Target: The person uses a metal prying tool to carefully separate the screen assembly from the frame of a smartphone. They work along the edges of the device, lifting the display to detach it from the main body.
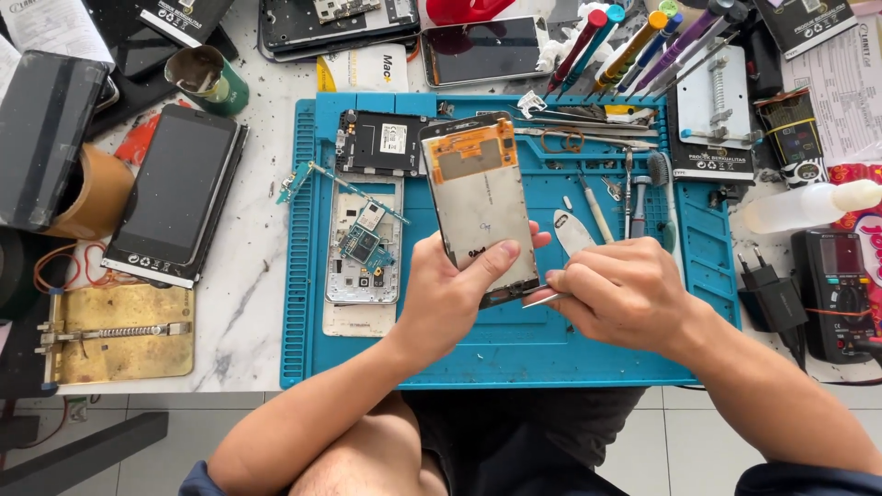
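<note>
My left hand (450, 294) grips the lower end of a phone screen assembly (478, 197), held tilted above the blue work mat (514, 354), its grey metal back with an orange flex facing up. My right hand (620, 294) pinches a thin metal tool (544, 298) whose tip sits at the screen's bottom right edge. On the mat to the left lie a white phone frame with a small circuit board (365, 248) and a black phone part (378, 142).
A large black phone (175, 193) lies left of the mat, a brass holder (119, 331) below it. Screwdrivers (634, 46) stand at the top, tweezers and small tools (597, 138) lie on the mat's far trays. A multimeter (841, 285) and charger (772, 294) sit right.
</note>
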